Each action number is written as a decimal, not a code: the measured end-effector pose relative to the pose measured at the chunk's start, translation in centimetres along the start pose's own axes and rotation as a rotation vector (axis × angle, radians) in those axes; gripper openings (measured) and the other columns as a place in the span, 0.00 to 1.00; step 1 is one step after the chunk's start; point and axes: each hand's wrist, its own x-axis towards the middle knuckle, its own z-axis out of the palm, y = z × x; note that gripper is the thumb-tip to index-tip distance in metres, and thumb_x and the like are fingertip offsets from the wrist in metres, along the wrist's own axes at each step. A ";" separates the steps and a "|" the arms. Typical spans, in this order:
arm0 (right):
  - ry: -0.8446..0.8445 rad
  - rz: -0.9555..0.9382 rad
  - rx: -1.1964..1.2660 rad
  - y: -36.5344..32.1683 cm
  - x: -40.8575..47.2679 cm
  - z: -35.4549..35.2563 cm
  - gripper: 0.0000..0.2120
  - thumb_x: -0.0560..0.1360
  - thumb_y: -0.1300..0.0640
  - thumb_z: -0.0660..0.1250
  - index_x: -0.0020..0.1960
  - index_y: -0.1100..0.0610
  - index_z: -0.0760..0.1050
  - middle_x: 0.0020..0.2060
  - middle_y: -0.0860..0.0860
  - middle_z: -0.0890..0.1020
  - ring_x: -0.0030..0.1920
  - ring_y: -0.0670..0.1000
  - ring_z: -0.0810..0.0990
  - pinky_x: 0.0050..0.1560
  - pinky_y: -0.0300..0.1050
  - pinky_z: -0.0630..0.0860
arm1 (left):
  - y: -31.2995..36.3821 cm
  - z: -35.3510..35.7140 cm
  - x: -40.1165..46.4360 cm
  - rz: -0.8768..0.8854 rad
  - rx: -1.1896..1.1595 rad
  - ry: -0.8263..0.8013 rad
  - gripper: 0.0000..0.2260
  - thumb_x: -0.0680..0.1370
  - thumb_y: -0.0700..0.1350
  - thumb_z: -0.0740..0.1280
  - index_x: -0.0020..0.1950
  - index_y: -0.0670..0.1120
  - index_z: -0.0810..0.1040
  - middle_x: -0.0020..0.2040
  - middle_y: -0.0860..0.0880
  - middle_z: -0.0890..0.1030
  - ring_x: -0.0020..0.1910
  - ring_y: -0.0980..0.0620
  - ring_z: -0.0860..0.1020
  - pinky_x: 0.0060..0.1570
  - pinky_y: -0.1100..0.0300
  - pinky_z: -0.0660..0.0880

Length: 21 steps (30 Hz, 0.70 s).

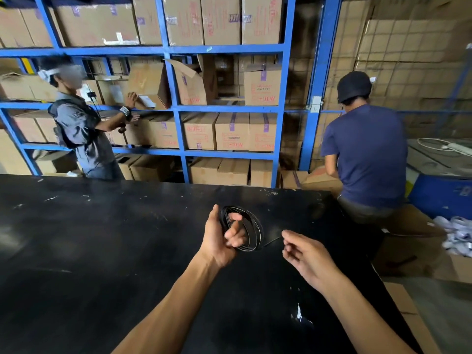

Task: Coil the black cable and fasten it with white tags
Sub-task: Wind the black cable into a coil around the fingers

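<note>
A black cable (256, 229) is wound into several loops above the black table (102, 251). My left hand (221, 237) holds the coil on its left side, fingers curled through the loops. A loose tail of the cable runs from the coil's lower right toward my right hand (305, 254). The fingertips of that hand are pinched near the tail's end; whether they grip it is hard to tell. No white tags show on the table near my hands.
Blue shelving (176, 108) full of cardboard boxes stands behind the table. One person (81, 129) reaches into the shelves at the left. Another person (367, 154) stands at the table's far right corner. A heap of white items (457, 233) lies at the right edge.
</note>
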 end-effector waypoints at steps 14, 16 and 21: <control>-0.068 -0.279 -0.758 1.4 -1.7 6.1 0.22 0.85 0.41 0.51 0.72 0.46 0.74 0.64 0.37 0.74 0.67 0.42 0.71 0.74 0.47 0.65 | -1.0 -0.6 -1.0 -0.098 0.207 -0.083 0.36 0.76 0.72 0.56 0.22 0.43 0.63 0.17 0.49 0.57 0.18 0.53 0.50 0.21 0.64 0.47; -0.057 -0.348 -0.931 1.4 -2.4 6.5 0.24 0.85 0.41 0.50 0.74 0.49 0.71 0.61 0.40 0.75 0.62 0.42 0.72 0.65 0.41 0.66 | -0.9 -0.8 -0.9 -0.083 0.197 -0.042 0.36 0.76 0.72 0.56 0.22 0.43 0.63 0.17 0.49 0.56 0.17 0.53 0.52 0.20 0.64 0.47; -0.017 -0.534 -1.162 3.1 -2.7 6.2 0.22 0.86 0.48 0.54 0.78 0.51 0.66 0.69 0.49 0.79 0.66 0.46 0.78 0.64 0.36 0.70 | -1.1 -1.2 -0.7 -0.020 0.188 0.127 0.33 0.74 0.73 0.58 0.24 0.45 0.63 0.19 0.50 0.56 0.17 0.54 0.54 0.21 0.62 0.48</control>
